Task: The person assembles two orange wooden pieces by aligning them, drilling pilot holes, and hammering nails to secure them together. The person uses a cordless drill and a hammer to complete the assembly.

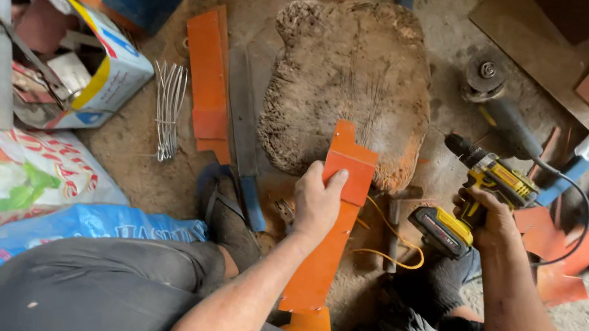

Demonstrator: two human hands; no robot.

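While the left hand (317, 204) is wrapped around an orange strip (331, 221), fingers curled over its top edge near a stepped notch, the strip itself runs from the person's lap up onto the near edge of a worn stump (348, 83) that sits on the dirt floor. Right hand (491, 221) is closed tight on the grip of a yellow and black drill (480, 190), chuck pointing up and to the left, well apart from the strip and not touching anything. Drill's battery base sits just left of that hand, close to a loop of yellow wire (392, 247) lying on the ground. Behind the drill there's an angle grinder (501, 104) resting on the floor with its disc facing up, black cord trailing off to the right. Left of the stump another orange strip (208, 82) lies flat next to a dark metal bar, and a bundle of thin wire rods (168, 107) is beside that. Further left is a cardboard box (91, 68) stuffed with scrap, plus some printed sacks (13, 170). A sandal (220, 205) shows near the left knee. Something metal lies between the strip and the drill, maybe a hammer, hard to tell.
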